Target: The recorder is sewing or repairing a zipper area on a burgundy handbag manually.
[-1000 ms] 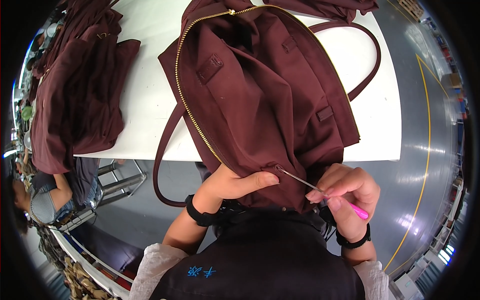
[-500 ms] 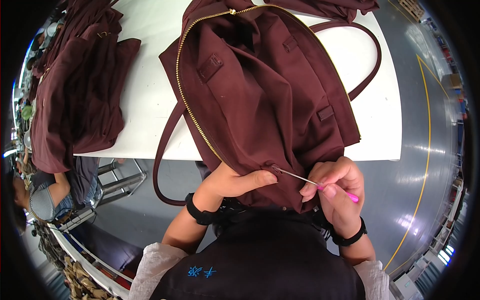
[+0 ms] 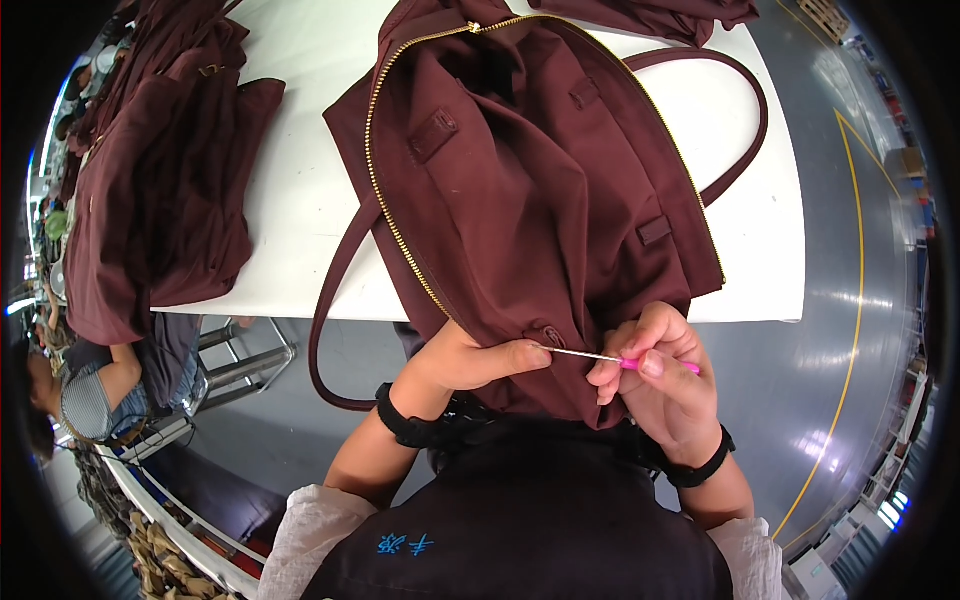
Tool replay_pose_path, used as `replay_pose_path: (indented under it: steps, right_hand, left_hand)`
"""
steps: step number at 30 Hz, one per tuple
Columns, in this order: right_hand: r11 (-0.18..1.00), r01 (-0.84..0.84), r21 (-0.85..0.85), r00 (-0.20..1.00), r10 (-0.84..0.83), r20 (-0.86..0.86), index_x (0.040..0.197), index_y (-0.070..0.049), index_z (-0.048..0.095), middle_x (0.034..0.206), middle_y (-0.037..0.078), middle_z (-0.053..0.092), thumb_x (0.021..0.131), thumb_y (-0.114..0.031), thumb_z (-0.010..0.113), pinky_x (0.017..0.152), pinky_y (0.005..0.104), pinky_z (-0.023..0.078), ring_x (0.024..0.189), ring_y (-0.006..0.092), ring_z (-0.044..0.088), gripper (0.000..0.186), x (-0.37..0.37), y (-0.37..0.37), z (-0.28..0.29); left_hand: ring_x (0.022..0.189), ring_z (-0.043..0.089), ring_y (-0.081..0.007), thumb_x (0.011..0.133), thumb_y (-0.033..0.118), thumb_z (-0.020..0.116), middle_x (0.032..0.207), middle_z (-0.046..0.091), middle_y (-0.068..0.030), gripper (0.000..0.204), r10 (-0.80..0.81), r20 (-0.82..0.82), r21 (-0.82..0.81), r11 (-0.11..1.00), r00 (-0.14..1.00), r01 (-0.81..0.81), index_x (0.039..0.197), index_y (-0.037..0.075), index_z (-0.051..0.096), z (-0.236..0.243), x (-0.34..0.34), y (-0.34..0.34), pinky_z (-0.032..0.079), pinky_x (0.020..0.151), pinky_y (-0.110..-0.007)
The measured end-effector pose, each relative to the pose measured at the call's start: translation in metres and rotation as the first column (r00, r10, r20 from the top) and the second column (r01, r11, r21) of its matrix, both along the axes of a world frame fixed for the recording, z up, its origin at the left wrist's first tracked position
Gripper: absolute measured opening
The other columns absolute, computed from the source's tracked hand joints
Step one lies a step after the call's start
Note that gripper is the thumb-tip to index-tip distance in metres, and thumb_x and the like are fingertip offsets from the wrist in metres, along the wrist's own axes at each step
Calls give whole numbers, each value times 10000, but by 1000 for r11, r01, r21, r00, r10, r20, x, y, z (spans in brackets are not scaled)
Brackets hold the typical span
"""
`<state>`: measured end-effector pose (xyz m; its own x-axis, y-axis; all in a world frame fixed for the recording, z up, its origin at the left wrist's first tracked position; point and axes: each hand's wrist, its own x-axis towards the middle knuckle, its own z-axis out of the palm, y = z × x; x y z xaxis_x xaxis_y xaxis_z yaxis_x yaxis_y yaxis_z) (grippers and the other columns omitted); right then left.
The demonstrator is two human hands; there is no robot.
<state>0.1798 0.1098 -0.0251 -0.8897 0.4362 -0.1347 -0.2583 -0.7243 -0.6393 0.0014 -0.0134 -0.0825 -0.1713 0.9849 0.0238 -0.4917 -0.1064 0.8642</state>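
A maroon fabric bag lies open, its near end pulled over the table edge toward me. My left hand grips that end, thumb outside and fingers hidden in the cloth. In my right hand is a thin metal tool with a pink handle, pinched between thumb and fingers. Its shaft points left, and the tip lies at my left thumb tip, just below a small stitched tab. Whether the tip touches the cloth I cannot tell. A brass zipper borders the opening.
More maroon bags are heaped on the white table's left side, with another maroon piece at the far edge. The bag's handles loop out at both sides. A co-worker sits at left near a metal stool.
The tool's tip has shifted from the small tab down to my left thumb, and its shaft is now more level. My right hand has moved slightly left and up. The bag has slid slightly right.
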Motion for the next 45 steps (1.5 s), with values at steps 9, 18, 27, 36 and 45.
replay_pose_path:
  steps: [9, 18, 27, 36, 45]
  right_hand:
    - [968, 190, 165, 980, -198, 32, 939, -19, 533, 854, 226, 660, 917, -94, 560, 667, 295, 535, 738, 223, 653, 82, 8, 5, 13]
    - [921, 182, 345, 974, -218, 68, 922, 9, 551, 863, 203, 666, 906, -11, 583, 708, 288, 553, 753, 179, 656, 41, 7, -4, 26]
    - [872, 188, 453, 969, -239, 58, 944, 29, 541, 889, 200, 661, 909, 14, 573, 733, 299, 555, 791, 191, 665, 50, 5, -8, 26]
    - [868, 243, 433, 956, -290, 46, 954, 35, 533, 882, 219, 655, 899, 31, 561, 714, 300, 553, 802, 219, 666, 62, 10, -10, 32]
    - [384, -591, 709, 739, -94, 667, 805, -26, 622, 732, 97, 652, 707, 14, 680, 586, 335, 503, 661, 257, 649, 121, 94, 7, 65]
  left_hand:
    - [1012, 548, -134, 823, 94, 735, 1073, 609, -24, 381, 34, 3, -51, 998, 999, -34, 1155, 8, 567, 3, 1, 0, 435, 898, -300]
    - [1014, 548, -135, 824, 90, 737, 1077, 610, -26, 381, 33, 32, -33, 999, 999, -32, 1156, 10, 568, 3, 1, 1, 434, 899, -299]
    - [1027, 551, -141, 827, 103, 740, 1092, 615, -35, 391, 23, 12, -17, 1000, 1000, -22, 1166, 8, 570, 1, -2, 0, 433, 907, -302]
    - [1045, 551, -149, 823, 100, 739, 1106, 612, -38, 410, 25, 21, -54, 998, 999, -24, 1181, 2, 564, 4, 1, -1, 429, 920, -305]
    - [1104, 534, -175, 819, 92, 723, 1182, 587, -63, 471, 90, -45, -24, 996, 995, -91, 1236, -20, 536, -5, -1, -6, 408, 971, -330]
